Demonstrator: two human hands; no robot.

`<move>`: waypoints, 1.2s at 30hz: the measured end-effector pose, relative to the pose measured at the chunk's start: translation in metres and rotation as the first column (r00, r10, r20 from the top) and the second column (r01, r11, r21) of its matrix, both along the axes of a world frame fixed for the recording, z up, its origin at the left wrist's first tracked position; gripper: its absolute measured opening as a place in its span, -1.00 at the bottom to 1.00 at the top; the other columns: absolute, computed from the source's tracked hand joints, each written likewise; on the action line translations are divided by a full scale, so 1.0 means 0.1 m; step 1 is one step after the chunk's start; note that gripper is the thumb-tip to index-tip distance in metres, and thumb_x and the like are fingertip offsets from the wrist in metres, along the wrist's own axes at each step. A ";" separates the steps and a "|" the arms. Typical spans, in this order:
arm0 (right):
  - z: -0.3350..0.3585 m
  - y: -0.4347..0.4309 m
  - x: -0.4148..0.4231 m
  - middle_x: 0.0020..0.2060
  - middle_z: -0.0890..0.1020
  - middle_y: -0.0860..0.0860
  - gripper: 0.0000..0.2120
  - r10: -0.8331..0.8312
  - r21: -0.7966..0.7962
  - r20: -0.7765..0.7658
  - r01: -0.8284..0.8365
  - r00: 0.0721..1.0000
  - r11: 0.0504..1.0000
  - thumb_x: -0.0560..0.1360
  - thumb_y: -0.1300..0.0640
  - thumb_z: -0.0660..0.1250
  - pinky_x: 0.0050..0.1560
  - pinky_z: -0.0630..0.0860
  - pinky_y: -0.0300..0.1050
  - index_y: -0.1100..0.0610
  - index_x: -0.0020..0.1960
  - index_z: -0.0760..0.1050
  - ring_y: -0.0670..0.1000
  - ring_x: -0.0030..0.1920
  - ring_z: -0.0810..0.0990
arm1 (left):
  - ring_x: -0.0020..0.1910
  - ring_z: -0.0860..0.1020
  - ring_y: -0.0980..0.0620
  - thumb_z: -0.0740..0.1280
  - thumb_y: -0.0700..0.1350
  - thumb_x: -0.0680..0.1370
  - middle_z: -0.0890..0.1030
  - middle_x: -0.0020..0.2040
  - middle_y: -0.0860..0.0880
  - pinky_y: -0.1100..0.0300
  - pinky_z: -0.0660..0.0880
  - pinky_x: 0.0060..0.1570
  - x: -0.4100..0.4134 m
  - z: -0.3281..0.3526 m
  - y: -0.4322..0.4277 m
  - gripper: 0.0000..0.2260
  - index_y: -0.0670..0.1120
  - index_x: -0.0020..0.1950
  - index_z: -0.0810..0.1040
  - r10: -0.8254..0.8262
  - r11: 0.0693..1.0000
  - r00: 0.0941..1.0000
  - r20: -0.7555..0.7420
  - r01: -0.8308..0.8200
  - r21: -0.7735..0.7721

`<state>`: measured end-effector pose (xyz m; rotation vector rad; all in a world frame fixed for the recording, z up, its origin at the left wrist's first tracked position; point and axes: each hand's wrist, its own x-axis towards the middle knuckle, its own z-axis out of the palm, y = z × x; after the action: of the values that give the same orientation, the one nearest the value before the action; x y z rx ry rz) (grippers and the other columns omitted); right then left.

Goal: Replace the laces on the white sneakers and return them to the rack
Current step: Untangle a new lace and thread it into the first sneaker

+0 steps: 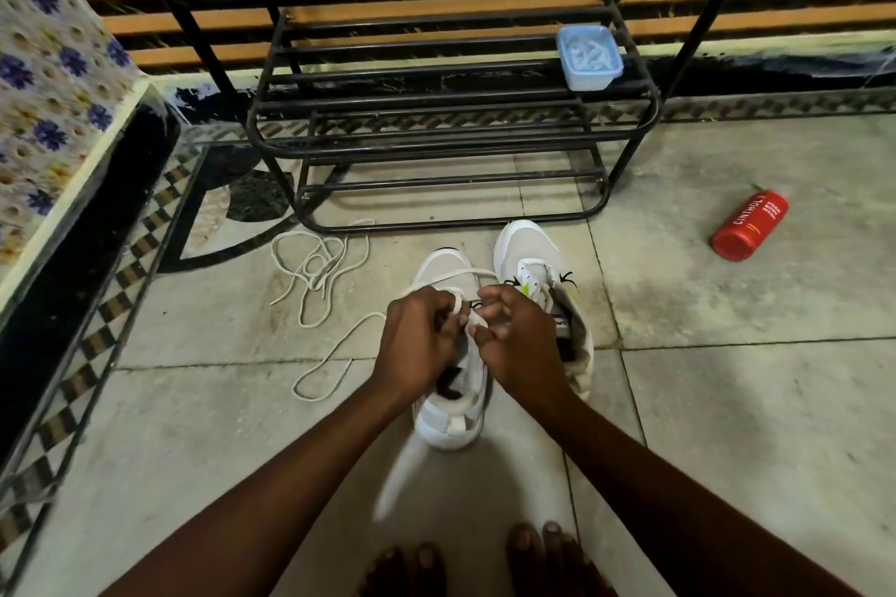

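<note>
The left forearm (271,490) and right forearm (679,494), both bare, reach forward from the lower corners and converge at mid-frame, wrists roughly straight. The left hand (417,337) is knuckles-up, its fingers curled and pinching a white lace (472,322). The right hand (516,344) faces it, nearly touching, with curled fingertips (492,301) on the same lace. Toes of the left foot (402,570) and right foot (548,553), 2 bare feet, show between the arms.
</note>
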<state>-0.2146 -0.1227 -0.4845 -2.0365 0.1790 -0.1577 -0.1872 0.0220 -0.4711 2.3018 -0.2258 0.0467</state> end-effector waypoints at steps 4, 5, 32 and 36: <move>-0.02 0.01 0.01 -0.20 0.66 -0.02 -0.62 0.006 -0.035 0.037 -0.005 0.999 0.999 0.41 0.33 0.47 -0.09 0.47 -0.41 0.10 0.18 0.57 -0.16 -0.23 0.61 | -0.31 0.50 -0.11 0.40 -0.17 0.51 0.51 -0.39 -0.09 -0.05 0.48 -0.25 0.02 -0.03 0.01 -0.77 -0.18 -0.32 0.48 -0.037 0.999 0.999 0.019 0.036 0.030; -0.02 0.02 0.02 -0.19 0.66 -0.02 -0.64 0.000 -0.043 0.036 0.002 0.999 0.999 0.41 0.33 0.47 -0.06 0.50 -0.36 0.10 0.18 0.58 -0.13 -0.21 0.62 | -0.32 0.50 -0.12 0.41 -0.18 0.51 0.51 -0.40 -0.09 -0.05 0.49 -0.26 0.03 -0.03 0.00 -0.76 -0.18 -0.32 0.47 -0.028 0.999 0.999 0.016 0.027 0.026; 0.00 0.01 0.04 -0.22 0.68 -0.07 -0.73 -0.046 0.077 -0.110 0.054 0.993 0.996 0.36 0.28 0.23 -0.05 0.61 0.05 0.02 -0.06 0.59 0.03 -0.15 0.67 | -0.34 0.44 -0.05 0.37 -0.29 0.25 0.47 -0.36 0.03 0.10 0.28 -0.39 0.09 0.06 -0.07 -0.74 -0.02 -0.26 0.35 -0.254 0.919 0.966 0.058 0.222 0.325; -0.02 0.01 0.04 -0.20 0.69 -0.06 -0.78 -0.073 0.099 -0.155 0.089 0.985 0.991 0.36 0.16 0.23 -0.08 0.63 0.20 -0.01 -0.07 0.59 0.07 -0.18 0.68 | -0.30 0.63 0.05 0.32 -0.32 0.36 0.63 -0.32 -0.02 0.17 0.48 -0.33 0.12 -0.01 -0.04 -0.78 -0.04 -0.12 0.45 -0.143 0.987 0.989 -0.041 0.146 0.069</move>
<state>-0.2105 -0.1216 -0.4860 -1.9367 0.3584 -0.0437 -0.1751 0.0175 -0.4725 2.3487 -0.3804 -0.0777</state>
